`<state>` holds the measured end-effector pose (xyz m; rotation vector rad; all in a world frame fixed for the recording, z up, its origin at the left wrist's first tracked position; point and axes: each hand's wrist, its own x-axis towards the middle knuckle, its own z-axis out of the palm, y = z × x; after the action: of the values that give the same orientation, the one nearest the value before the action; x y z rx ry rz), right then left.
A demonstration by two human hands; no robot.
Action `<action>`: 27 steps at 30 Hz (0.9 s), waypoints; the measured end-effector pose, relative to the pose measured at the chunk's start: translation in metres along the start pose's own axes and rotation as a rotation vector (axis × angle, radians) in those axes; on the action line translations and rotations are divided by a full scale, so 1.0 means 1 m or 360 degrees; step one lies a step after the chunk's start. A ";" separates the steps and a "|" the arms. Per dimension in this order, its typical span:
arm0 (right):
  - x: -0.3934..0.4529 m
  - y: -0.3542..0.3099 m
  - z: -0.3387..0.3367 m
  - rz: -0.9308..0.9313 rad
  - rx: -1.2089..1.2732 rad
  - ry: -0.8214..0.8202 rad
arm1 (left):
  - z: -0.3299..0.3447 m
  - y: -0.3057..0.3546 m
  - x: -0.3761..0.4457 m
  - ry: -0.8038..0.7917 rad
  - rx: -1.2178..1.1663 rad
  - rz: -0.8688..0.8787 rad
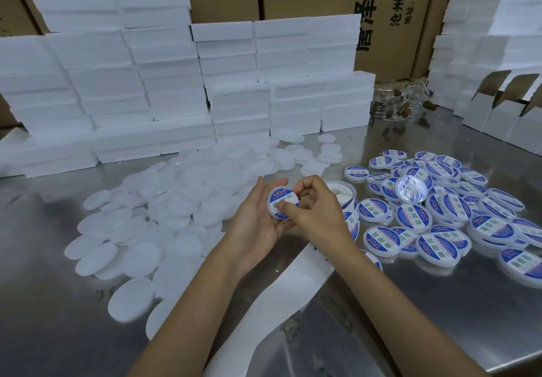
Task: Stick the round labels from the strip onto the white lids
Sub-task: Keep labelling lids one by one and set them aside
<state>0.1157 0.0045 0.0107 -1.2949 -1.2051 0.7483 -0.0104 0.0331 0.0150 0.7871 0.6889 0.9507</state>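
While the left hand point(258, 215) lies palm up above the steel counter point(440, 303), its grip cradles a white lid point(282, 202) between curled fingers and thumb. The right hand point(313, 206) reaches in from the near right, thumb pressing the blue round label point(283, 199) onto that lid. Plain lids point(176, 200) lie left, labelled lids point(440, 206) right, the label roll point(344, 197) just behind the right hand.
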 end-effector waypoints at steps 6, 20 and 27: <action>-0.002 0.005 0.003 -0.0163 -0.0235 0.0114 | 0.005 0.000 -0.002 0.0028 -0.0001 0.0012; -0.003 0.008 -0.003 -0.0575 -0.0900 0.0308 | 0.004 0.006 -0.009 -0.0144 -0.0241 -0.0063; -0.003 0.007 -0.006 -0.0620 -0.0803 0.0335 | 0.004 0.001 -0.008 -0.0187 -0.0144 -0.0045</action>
<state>0.1220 0.0014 0.0044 -1.4352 -1.4654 0.0179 -0.0104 0.0250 0.0192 0.7455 0.5498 0.8964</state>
